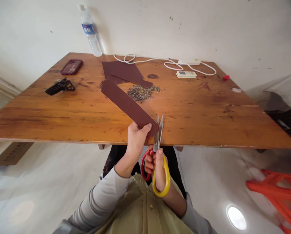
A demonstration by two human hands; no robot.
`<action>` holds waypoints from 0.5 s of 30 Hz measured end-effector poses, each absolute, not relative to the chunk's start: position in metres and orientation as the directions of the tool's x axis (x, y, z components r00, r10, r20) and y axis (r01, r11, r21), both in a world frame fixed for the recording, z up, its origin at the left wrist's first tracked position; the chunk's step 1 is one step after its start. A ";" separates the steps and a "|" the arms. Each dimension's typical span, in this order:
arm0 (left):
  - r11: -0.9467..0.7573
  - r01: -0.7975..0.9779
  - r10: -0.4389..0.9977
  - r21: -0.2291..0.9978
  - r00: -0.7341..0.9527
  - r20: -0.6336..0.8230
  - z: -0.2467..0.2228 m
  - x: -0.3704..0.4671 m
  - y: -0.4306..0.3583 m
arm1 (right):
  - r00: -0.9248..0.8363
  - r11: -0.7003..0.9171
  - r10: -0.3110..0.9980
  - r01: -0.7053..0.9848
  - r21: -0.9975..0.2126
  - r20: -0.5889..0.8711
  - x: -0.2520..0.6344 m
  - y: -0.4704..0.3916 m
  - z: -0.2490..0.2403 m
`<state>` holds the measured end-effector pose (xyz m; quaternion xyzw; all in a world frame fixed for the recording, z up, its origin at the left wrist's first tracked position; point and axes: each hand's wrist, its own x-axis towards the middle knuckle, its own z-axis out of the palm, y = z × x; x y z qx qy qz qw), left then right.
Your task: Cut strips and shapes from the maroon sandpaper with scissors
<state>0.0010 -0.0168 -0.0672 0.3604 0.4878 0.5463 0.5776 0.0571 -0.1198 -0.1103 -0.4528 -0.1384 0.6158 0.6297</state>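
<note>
Evidently flat and stiff, a matte maroon strip (128, 105) slants above the near edge of the glossy wooden table (196, 113), its far end snipped into a fine, toothed fringe and its near end smoothly rounded. The person's left hand (137, 139) pinches it near that rounded end, thumb pressed on top. The right hand (160, 169), close by but apart from the left, is wrapped around the scissors (156, 144), thumb through the yellow loop and fingers at the red one. The pointed metal blades stand slightly parted just beside the strip's rounded end; whether they touch it cannot be told.

Beyond the strip, toward the table's middle, lies a loose, flaky heap of greyish-brown bits (140, 93). Smooth, straight-edged maroon sheets (121, 70) overlap behind it, nearer the far edge. A clear plastic bottle (90, 35) stands at that edge, toward the far left corner.
</note>
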 end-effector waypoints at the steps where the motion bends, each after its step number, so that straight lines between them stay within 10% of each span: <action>1: 0.148 -0.284 0.982 0.947 -0.074 -0.175 -0.067 0.001 -0.017 | 0.203 -0.169 0.902 -0.646 -0.744 -0.381 0.057 -0.120 -0.110; 15: 0.132 -0.275 0.984 0.952 -0.082 -0.160 -0.068 0.000 -0.016 | 0.217 -0.104 0.940 -0.555 -0.825 -0.265 0.057 -0.126 -0.115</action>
